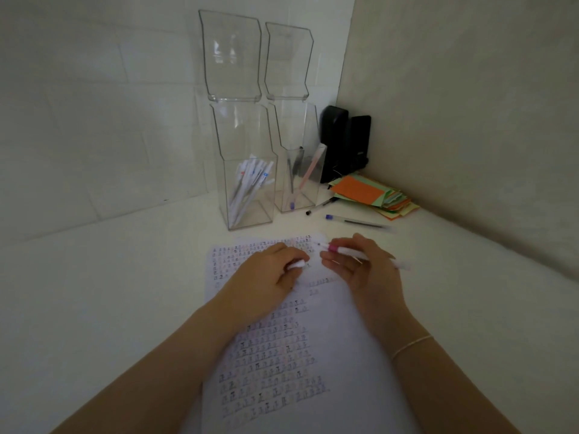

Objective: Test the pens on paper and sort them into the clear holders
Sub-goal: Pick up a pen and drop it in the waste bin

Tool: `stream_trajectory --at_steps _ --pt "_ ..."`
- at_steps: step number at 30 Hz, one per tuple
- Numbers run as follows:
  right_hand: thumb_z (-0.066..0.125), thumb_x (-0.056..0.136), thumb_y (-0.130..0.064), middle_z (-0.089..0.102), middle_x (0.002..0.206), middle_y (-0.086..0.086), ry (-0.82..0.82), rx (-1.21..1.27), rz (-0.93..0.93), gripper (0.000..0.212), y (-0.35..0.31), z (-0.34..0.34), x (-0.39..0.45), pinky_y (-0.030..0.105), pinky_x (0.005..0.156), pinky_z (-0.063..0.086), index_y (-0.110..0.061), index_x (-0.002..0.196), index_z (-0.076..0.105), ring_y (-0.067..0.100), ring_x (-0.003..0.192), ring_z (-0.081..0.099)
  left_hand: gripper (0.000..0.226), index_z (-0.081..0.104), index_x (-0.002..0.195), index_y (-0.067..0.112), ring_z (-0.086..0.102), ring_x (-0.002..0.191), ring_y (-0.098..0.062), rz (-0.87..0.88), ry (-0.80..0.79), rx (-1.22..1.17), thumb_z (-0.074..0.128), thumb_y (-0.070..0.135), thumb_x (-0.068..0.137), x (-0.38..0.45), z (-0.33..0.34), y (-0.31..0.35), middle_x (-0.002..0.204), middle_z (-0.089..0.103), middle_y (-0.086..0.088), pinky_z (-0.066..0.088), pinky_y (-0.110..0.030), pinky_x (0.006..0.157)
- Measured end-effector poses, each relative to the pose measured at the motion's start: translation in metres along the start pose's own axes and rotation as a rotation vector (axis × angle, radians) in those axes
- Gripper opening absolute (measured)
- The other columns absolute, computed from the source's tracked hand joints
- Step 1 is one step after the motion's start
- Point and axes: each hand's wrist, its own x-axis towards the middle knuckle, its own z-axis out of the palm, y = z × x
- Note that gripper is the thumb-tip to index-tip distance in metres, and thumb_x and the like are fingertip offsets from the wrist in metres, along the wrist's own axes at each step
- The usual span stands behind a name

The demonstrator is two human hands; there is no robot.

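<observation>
My right hand [360, 270] holds a white pen with a pink band [347, 252], tip pointing left, above the top of the test paper [329, 324]. My left hand [269, 270] grips the pen's white cap [297, 264] just left of the tip. The sheet is covered with rows of small ink marks. The left clear holder [247, 195] contains several white pens. In the right clear holder [300, 183] stand a pink pen and a dark pen. Two loose pens lie on the table behind the paper: a blue-capped pen [357, 221] and a black pen [321, 205].
A stack of orange and green paper notes [372, 195] lies at the back right. A black device [344, 142] stands in the wall corner behind the holders. Each holder's tall clear lid [232, 54] stands flipped up. The table is white, with walls close behind and right.
</observation>
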Motion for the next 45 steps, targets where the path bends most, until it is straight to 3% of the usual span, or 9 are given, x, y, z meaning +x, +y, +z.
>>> stream_trajectory --at_steps 6,16,18,23,29,35,40,42,45 --pt "0.042 0.095 -0.004 0.067 0.059 0.017 -0.04 -0.08 -0.014 0.029 0.003 0.003 -0.001 0.031 0.049 0.055 0.004 0.07 0.056 0.027 0.046 0.063 0.02 0.065 0.109 0.018 0.05 0.079 0.006 -0.021 0.042 -0.073 0.056 0.021 0.091 0.001 0.0 0.007 0.094 0.06 0.01 0.033 0.003 0.071" --pt "0.055 0.09 -0.006 0.059 0.051 0.011 -0.093 -0.329 -0.063 0.025 0.009 0.0 0.0 0.024 0.041 0.044 0.001 0.066 0.058 0.021 0.038 0.051 0.013 0.062 0.1 0.025 0.056 0.071 -0.003 -0.019 0.029 -0.141 0.056 0.019 0.091 -0.003 -0.003 0.01 0.08 0.062 0.008 0.042 -0.01 0.065" --pt "0.055 0.091 -0.01 0.053 0.046 0.01 -0.12 -0.414 -0.089 0.031 0.008 0.002 -0.002 0.021 0.037 0.036 0.0 0.062 0.054 0.02 0.033 0.043 0.008 0.058 0.093 0.025 0.056 0.06 -0.006 -0.071 0.034 -0.268 0.052 0.02 0.093 -0.005 -0.005 0.015 0.068 0.059 0.006 0.045 -0.018 0.058" --pt "0.049 0.096 -0.021 0.041 0.034 0.004 -0.157 -0.59 -0.07 0.048 0.007 0.01 -0.013 0.017 0.036 0.023 -0.006 0.049 0.05 0.014 0.029 0.03 0.022 0.049 0.073 0.007 0.031 0.045 -0.01 -0.302 0.086 -0.73 0.049 0.017 0.093 -0.002 -0.006 0.027 0.051 0.036 0.005 0.026 -0.022 0.045" --pt "0.046 0.097 -0.034 0.037 0.043 -0.003 -0.261 -0.904 -0.104 0.053 0.01 0.013 -0.022 0.02 0.047 0.029 -0.013 0.049 0.044 0.011 0.044 0.036 0.039 0.033 0.059 0.014 0.018 0.036 -0.009 -0.505 0.073 -0.958 0.053 0.021 0.092 0.001 -0.006 0.03 0.045 0.023 0.003 0.017 -0.015 0.035" --pt "0.044 0.097 -0.032 0.045 0.041 -0.005 -0.253 -0.954 -0.104 0.056 0.014 0.019 -0.021 0.011 0.049 0.034 -0.019 0.042 0.041 0.001 0.04 0.041 0.036 0.034 0.061 0.012 0.019 0.038 -0.01 -0.506 0.083 -0.932 0.05 0.009 0.092 0.001 -0.005 0.029 0.047 0.023 -0.001 0.017 -0.016 0.037" --pt "0.05 0.094 -0.011 0.043 0.047 0.002 -0.205 -0.71 -0.139 0.029 0.012 0.019 -0.014 0.023 0.043 0.027 -0.009 0.065 0.049 0.012 0.041 0.037 0.033 0.036 0.066 0.012 0.024 0.043 -0.01 -0.466 0.042 -0.898 0.047 0.022 0.095 0.002 -0.003 0.032 0.049 0.03 0.002 0.022 -0.019 0.04" --pt "0.054 0.092 -0.006 0.042 0.041 0.011 -0.208 -0.533 -0.154 0.018 0.007 0.016 -0.007 0.022 0.038 0.028 0.0 0.075 0.053 0.019 0.034 0.035 0.033 0.041 0.068 0.011 0.033 0.044 -0.012 -0.41 0.058 -0.738 0.045 0.029 0.096 0.002 0.0 0.033 0.053 0.042 -0.001 0.029 -0.02 0.042" --pt "0.061 0.088 -0.008 0.048 0.045 0.017 -0.2 -0.415 -0.16 0.019 0.001 0.011 -0.004 0.026 0.044 0.04 0.001 0.071 0.06 0.025 0.037 0.044 0.026 0.051 0.078 0.02 0.049 0.055 -0.013 -0.227 0.13 -0.309 0.044 0.039 0.093 -0.002 0.003 0.027 0.068 0.058 -0.001 0.039 -0.021 0.054"
